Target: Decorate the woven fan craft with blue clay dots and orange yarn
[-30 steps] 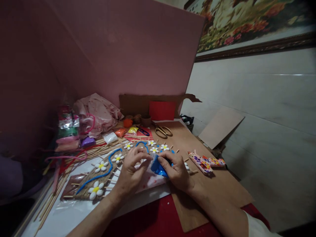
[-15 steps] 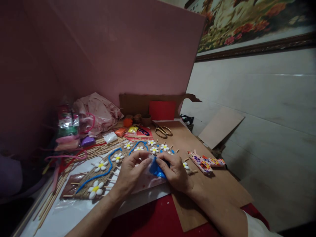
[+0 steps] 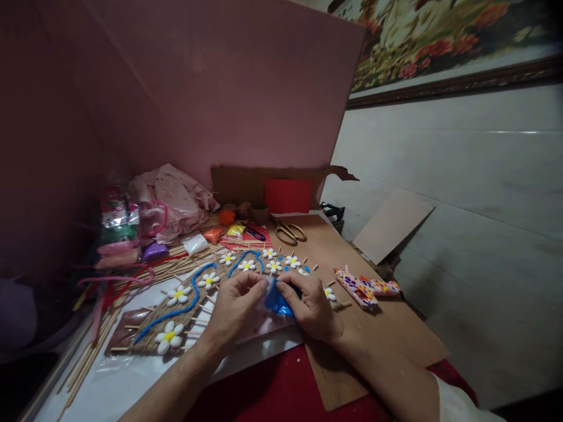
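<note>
My left hand [image 3: 235, 305] and my right hand [image 3: 310, 305] meet over the table and both pinch a lump of blue clay in a clear plastic wrap [image 3: 275, 302]. Just beyond the hands lies a woven straw mat [image 3: 189, 313] decorated with white and yellow clay flowers [image 3: 169, 338] and a wavy blue clay line [image 3: 193, 296]. Short wooden stick pieces lie scattered around the flowers.
Gold scissors [image 3: 290, 233] lie on a brown board [image 3: 352, 328] at the back. Flower-patterned pieces [image 3: 365, 288] sit to the right. Bamboo sticks [image 3: 94, 346], coloured clay packets [image 3: 118, 234] and pink cloth [image 3: 171, 199] crowd the left. A pink board stands behind.
Both hands have drawn slightly closer together on the blue clay packet, the fingertips working it. Nothing else on the table has moved.
</note>
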The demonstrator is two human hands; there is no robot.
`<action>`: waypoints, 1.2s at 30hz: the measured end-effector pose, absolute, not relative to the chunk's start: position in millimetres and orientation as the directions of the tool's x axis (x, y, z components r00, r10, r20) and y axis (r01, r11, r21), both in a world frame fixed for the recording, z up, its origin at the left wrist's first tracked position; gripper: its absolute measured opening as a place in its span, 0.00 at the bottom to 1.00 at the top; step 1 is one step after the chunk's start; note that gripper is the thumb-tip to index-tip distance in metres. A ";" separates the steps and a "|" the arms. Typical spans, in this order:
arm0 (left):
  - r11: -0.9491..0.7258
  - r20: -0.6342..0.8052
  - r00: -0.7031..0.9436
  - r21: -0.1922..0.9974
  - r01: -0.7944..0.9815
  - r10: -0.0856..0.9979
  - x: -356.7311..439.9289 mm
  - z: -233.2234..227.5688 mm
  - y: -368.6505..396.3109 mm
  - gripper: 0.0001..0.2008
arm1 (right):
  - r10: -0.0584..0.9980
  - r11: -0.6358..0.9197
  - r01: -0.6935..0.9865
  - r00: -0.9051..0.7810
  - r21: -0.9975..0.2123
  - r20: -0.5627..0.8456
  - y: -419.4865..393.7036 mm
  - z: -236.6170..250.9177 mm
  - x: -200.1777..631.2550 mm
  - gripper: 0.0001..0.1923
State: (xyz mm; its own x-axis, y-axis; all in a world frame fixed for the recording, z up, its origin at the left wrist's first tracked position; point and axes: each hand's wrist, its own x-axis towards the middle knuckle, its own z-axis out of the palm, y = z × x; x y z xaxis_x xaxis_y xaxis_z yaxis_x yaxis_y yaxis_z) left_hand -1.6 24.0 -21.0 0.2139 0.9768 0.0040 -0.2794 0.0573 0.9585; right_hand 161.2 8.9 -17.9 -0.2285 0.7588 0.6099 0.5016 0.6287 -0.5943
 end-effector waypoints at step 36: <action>-0.135 0.139 0.153 0.990 -0.034 0.978 -5.6 3.8 17.4 0.11 | 0.789 0.562 0.451 -0.039 -0.694 0.614 14.5 -19.8 164.9 0.11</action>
